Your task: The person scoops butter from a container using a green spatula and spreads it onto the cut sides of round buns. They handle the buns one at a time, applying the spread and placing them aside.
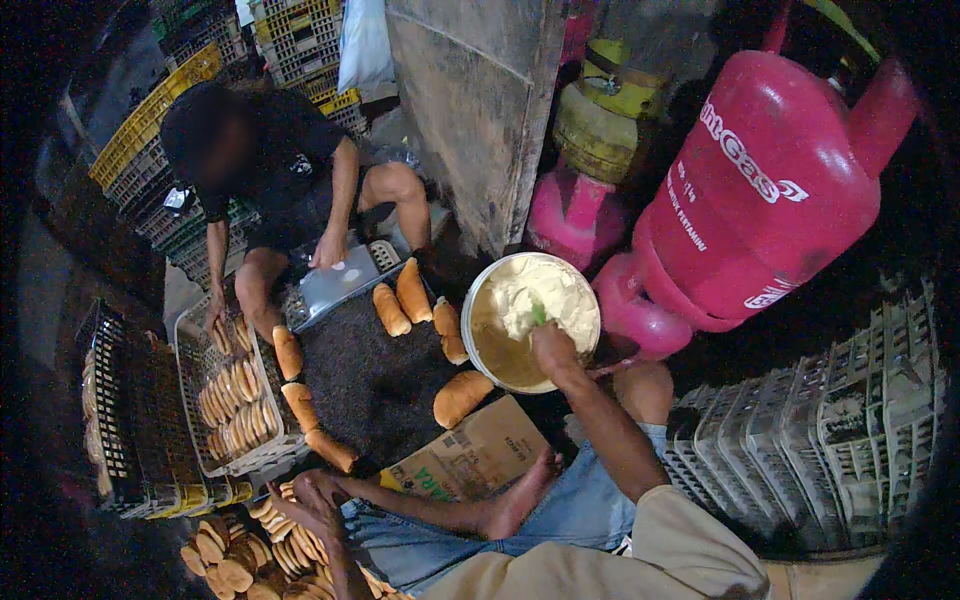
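Note:
My right hand (553, 351) grips a green-handled tool (538, 311) inside a round tub of pale cream (547, 289); the tool's lower end is hidden in the cream. My left hand (309, 501) is low at the left, by rows of flat round breads (296, 551); whether it holds something cannot be made out. Between me and the other person lies a dark, crumb-like mass (367, 382). Long golden bread rolls (390, 309) rest around its rim, one large roll (463, 397) next to the tub. A printed cardboard piece (472, 454) lies under my bare foot.
Opposite sits a person in black (277, 150), one hand in a plastic crate of breads (281, 442), the other on a clear plastic bag (337, 281). Pink gas cylinders (757, 187) stand at the right, above stacked grey crates (810, 442). A wooden board (472, 97) stands behind.

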